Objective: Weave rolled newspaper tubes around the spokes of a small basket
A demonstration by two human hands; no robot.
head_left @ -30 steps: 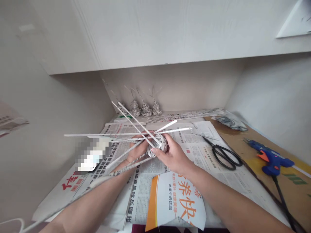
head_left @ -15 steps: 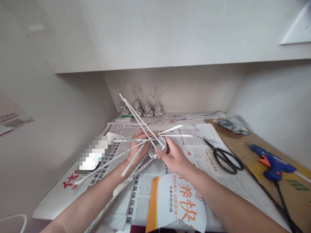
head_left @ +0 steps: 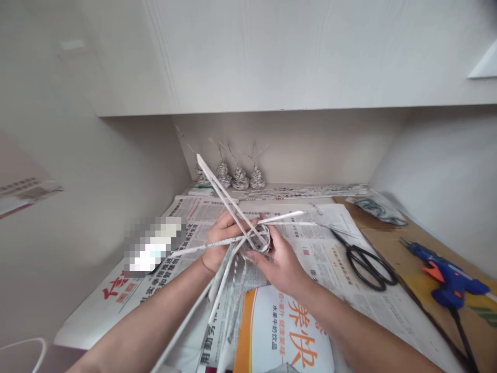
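Note:
Between my two hands is a small round piece woven from rolled newspaper strips, held above the newspaper sheets. Long paper strips stick out from it toward the back left, the right and down toward me. My left hand is closed around its left side, fingers partly hidden behind the strips. With thumb in front and fingers behind, my right hand grips the right rim of the weaving.
Black scissors lie to the right on the newspaper. Beyond them a blue glue gun rests on cardboard. Several woven paper gourd shapes stand at the back beside a bundle of paper strips. An orange-and-white printed sheet lies in front.
The strips on the left have swung down toward me and bunched closer together. The woven piece has turned in my hands, both still on it. The whole view has shifted slightly.

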